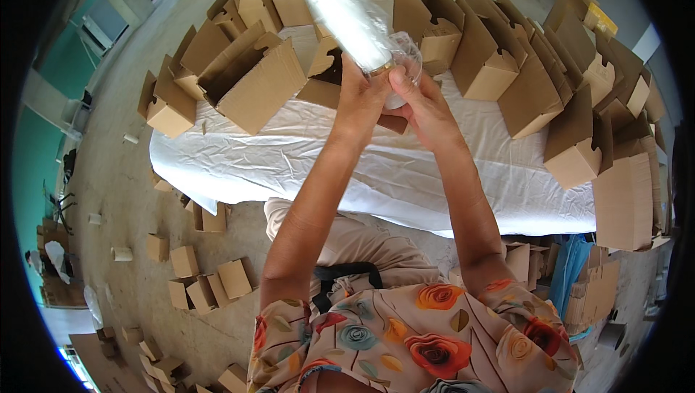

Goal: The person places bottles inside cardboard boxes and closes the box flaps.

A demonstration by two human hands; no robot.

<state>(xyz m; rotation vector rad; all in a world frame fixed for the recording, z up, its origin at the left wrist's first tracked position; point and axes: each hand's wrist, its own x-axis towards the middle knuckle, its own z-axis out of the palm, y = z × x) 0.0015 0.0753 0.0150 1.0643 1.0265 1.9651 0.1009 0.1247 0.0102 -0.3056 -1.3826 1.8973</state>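
Note:
Both my hands are raised over the middle of the table around a shiny, whitish roll of clear plastic film [350, 22]. It tilts up to the left, and a loose crumpled bit of clear plastic [410, 56] bunches at its lower end. My left hand [358, 100] wraps round the lower end from the left. Closed against the same end is my right hand [427, 107], its thumb pressed on the plastic. The fingers behind the roll are hidden. Just behind my left hand sits an open cardboard box [323, 78].
A white cloth [289, 150] covers the table. Open cardboard boxes [253, 82] line its far and left sides, with more boxes [489, 53] crowding the right. Small boxes [217, 284] lie on the floor at left. Flattened cardboard [590, 292] and a blue sheet [568, 273] are below right.

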